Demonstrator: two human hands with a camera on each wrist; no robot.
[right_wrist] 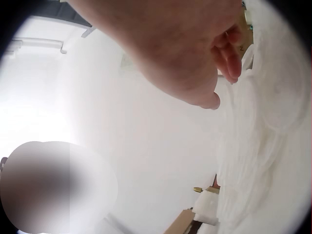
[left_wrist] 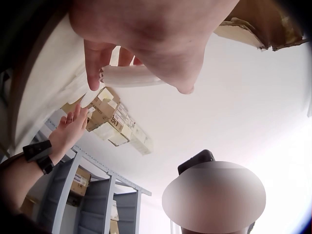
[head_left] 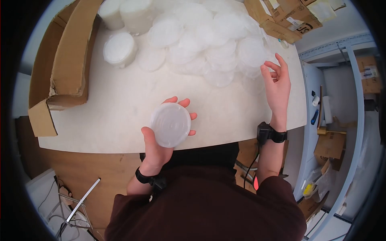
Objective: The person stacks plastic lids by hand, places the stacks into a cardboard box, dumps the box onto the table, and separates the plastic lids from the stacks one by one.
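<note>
A small stack of round translucent lids lies in the left hand, thumb at its near left edge and fingertips showing past the far and right edges. In the left wrist view the lids show edge-on, held between thumb and fingers. Beside the right edge of a heap of similar lids, the right hand is raised with bent fingers. The right wrist view shows the right hand near the heap, thumb apart from the fingers and no lid between them.
Stacks of lids stand at the back left, with a shorter stack nearer. A long cardboard box occupies the table's left side. More cardboard boxes stand at the back right, and a shelf unit is beyond the right edge.
</note>
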